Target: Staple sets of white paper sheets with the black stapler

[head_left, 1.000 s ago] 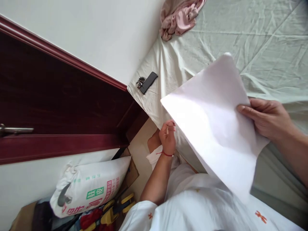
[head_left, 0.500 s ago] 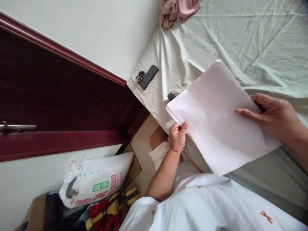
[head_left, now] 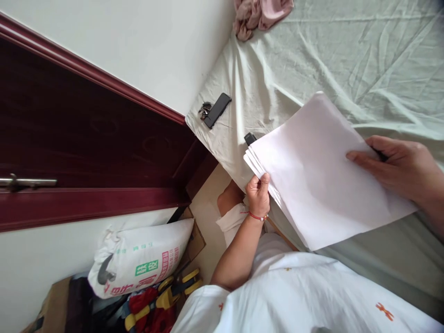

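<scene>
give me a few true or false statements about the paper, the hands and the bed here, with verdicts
1. Both hands hold the stack of white paper. True: the left hand pinches its near corner and the right hand grips the far edge.
2. The paper lies on the floor. False: it is held over the edge of the bed.
3. A black phone lies near the bed's corner. True.
4. The left wrist is bare. False: it wears a red string bracelet.
5. A pink cloth sits on the bed. True.

White paper stack [head_left: 319, 175] — fanned at corner, tilted over bed edge
</scene>
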### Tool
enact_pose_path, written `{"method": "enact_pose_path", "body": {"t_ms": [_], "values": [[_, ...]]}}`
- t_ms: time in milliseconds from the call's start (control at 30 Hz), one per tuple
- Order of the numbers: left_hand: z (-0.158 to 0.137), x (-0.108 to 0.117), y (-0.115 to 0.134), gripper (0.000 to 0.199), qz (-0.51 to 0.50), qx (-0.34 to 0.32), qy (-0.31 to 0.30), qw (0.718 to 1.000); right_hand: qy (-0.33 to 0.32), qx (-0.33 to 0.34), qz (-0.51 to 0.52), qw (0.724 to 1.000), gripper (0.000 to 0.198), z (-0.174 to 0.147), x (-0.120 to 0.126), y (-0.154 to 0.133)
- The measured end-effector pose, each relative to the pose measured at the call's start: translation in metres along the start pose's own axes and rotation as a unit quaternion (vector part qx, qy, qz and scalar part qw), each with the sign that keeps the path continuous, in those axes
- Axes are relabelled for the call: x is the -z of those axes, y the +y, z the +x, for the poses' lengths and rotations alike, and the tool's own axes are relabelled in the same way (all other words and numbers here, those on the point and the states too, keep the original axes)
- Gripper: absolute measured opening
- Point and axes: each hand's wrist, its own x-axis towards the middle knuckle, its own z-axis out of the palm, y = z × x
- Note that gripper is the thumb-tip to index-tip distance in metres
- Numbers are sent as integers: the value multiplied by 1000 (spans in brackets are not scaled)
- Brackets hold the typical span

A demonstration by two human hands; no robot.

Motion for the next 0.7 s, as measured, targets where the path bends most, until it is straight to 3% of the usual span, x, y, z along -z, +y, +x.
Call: {"method": "enact_pose_path", "body": {"t_ms": [300,533,700], "values": [[-1,-3,3,42,-36,8,-18,999,-8,-1,12,1000,38,0,1,-3],[1,1,2,46,39,-26,8,999,30,-2,8,1000,33,1,0,-6],[-1,-1,5,46,11,-20,10,1000,16,-7,-14,1000,31,1,0,-1]]}}
